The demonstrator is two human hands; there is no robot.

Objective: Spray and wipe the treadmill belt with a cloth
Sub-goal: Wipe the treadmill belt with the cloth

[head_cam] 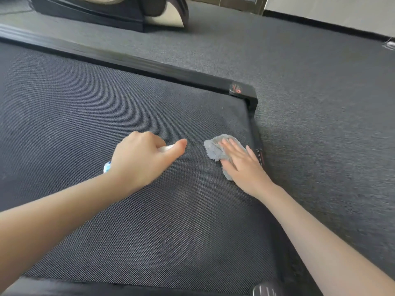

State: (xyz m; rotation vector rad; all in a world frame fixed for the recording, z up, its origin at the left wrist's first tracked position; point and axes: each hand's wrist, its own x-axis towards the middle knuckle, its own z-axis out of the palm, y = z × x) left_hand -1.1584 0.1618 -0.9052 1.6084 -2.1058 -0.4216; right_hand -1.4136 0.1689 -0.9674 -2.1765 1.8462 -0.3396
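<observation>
Fluffy grey cloth (213, 147) under right hand (241, 165), fingers (233, 146) straight, on woven belt (106, 103); left hand (136, 159) fingers around bottle (106, 167).

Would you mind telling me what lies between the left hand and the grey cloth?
Only bare treadmill belt, in the head view: it separates the left hand, gripping the spray bottle, from the grey cloth under the flat right hand.
</observation>
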